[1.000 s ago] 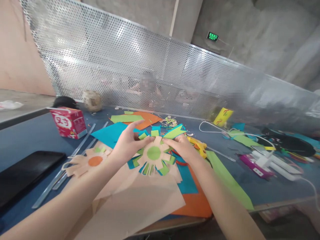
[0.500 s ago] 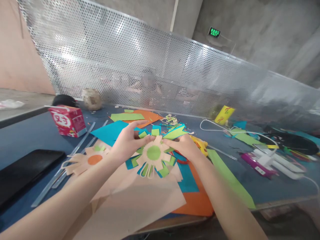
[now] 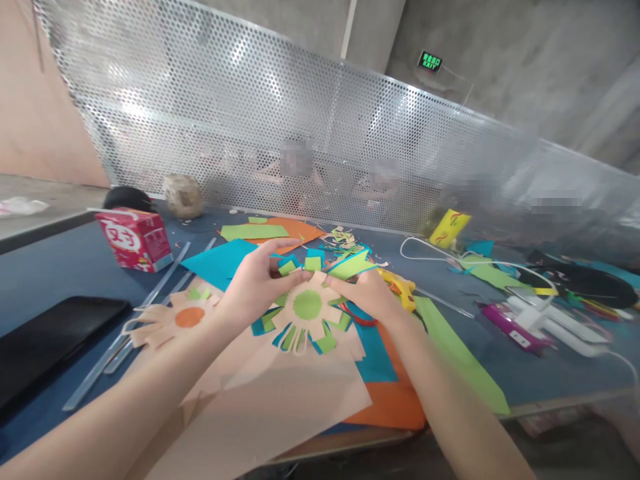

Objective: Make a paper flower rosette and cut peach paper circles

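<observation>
A layered paper flower [image 3: 307,305] with a green centre and peach, green and blue petals is between my two hands, over peach sheets. My left hand [image 3: 256,280] grips its upper left petals with thumb and fingers. On the upper right, my right hand [image 3: 363,291] pinches the petals, its fingers partly hidden behind the flower. Left of my left forearm lies a second paper flower [image 3: 189,317] with an orange centre. A large peach sheet [image 3: 290,400] spreads below, over blue and orange paper [image 3: 390,407]. Beside my right wrist is a yellow tool [image 3: 400,288], partly covered.
A red drink carton [image 3: 135,240] and a black phone [image 3: 55,347] are at left, near clear glue sticks [image 3: 135,320]. Paper scraps [image 3: 345,237] lie at the back before a perforated metal screen [image 3: 300,100]. At right are a purple-and-white power strip [image 3: 517,328], cables and a green strip [image 3: 460,357].
Hardly anything differs. Both hands keep their hold on the green-centred flower, and the view has shifted very slightly.
</observation>
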Action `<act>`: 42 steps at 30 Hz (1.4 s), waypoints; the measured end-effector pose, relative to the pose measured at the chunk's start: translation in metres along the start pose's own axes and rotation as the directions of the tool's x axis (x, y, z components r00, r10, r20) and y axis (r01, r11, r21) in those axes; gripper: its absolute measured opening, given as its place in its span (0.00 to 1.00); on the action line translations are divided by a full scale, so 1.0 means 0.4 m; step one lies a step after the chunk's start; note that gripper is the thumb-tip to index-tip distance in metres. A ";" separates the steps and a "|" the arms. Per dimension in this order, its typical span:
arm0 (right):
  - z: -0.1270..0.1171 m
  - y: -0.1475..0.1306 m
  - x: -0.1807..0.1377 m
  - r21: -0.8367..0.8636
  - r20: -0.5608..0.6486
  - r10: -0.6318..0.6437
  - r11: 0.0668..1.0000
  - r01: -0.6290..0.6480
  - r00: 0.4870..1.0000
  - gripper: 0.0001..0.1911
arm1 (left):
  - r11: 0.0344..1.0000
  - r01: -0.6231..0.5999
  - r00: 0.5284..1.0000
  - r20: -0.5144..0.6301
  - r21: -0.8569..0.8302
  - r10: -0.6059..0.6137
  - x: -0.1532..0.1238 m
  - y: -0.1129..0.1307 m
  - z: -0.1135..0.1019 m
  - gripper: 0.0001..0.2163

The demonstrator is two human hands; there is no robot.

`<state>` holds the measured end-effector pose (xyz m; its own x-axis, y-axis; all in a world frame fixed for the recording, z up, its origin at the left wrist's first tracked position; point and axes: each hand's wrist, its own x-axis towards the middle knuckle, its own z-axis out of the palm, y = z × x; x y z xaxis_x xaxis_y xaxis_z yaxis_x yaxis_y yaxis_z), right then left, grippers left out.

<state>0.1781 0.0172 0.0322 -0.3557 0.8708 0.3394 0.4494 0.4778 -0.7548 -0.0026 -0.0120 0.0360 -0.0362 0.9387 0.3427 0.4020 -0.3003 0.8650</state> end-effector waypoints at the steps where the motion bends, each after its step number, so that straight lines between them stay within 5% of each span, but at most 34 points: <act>1: 0.002 0.001 0.000 -0.022 -0.005 -0.017 1.000 0.017 1.000 0.07 | 1.000 -0.007 1.000 -0.002 0.008 0.007 0.000 0.000 0.000 0.23; 14: 0.008 -0.017 -0.002 -0.153 -0.001 -0.014 0.988 0.014 1.000 0.19 | 0.998 -0.056 0.998 -0.014 0.036 0.056 -0.001 -0.001 0.008 0.19; 25: 0.002 -0.033 -0.008 -0.117 -0.023 0.134 0.984 -0.136 0.991 0.19 | 0.996 -0.057 0.998 0.025 -0.065 0.059 -0.011 0.008 0.001 0.19; 30: 0.011 -0.012 -0.001 0.049 -0.018 -0.069 0.996 0.070 0.997 0.04 | 0.996 -0.066 0.997 0.038 -0.055 0.068 -0.011 0.009 0.004 0.20; 33: 0.011 -0.005 0.003 0.085 0.005 -0.131 0.988 0.130 0.991 0.04 | 0.995 -0.086 0.996 0.022 -0.041 0.087 -0.011 0.008 0.007 0.19; 42: -0.004 0.001 -0.008 0.173 0.056 0.094 0.980 -0.103 0.994 0.08 | 0.997 -0.071 0.997 0.003 -0.009 0.071 -0.007 0.007 -0.002 0.20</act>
<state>0.1805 0.0146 0.0317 -0.3572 0.9040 0.2348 0.3351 0.3587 -0.8712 -0.0020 -0.0155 0.0376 -0.0049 0.9156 0.4020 0.3956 -0.3674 0.8417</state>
